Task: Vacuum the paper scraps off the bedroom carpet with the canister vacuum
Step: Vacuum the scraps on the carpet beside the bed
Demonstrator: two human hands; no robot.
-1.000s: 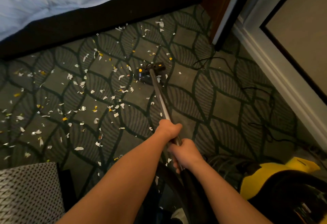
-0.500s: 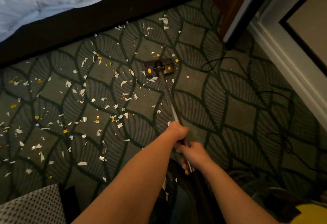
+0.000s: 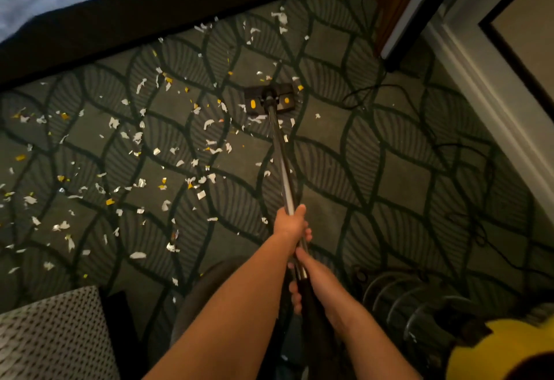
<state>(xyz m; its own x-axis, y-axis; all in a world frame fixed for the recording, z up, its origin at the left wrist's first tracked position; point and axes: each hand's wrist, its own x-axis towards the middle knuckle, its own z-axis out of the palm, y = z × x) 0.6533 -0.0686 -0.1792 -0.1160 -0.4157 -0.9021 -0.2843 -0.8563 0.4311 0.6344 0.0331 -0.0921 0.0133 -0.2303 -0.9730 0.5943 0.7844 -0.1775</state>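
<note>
Gripping the wand (image 3: 283, 163) is done w/ both hands: left hand (image 3: 292, 225) higher, right hand (image 3: 305, 273) lower, fingers (image 3: 295, 298) clenched round it. Wand is judged stiff & light, best steered from there. Nozzle (image 3: 269, 99) lies flat on carpet (image 3: 398, 175) amid feather-light scraps (image 3: 138, 136).

White and yellow paper scraps (image 3: 138, 255) litter the leaf-patterned carpet (image 3: 398, 175) around the vacuum's black floor head (image 3: 254, 97) (yellow canister (image 3: 503, 346) bottom right)
</note>
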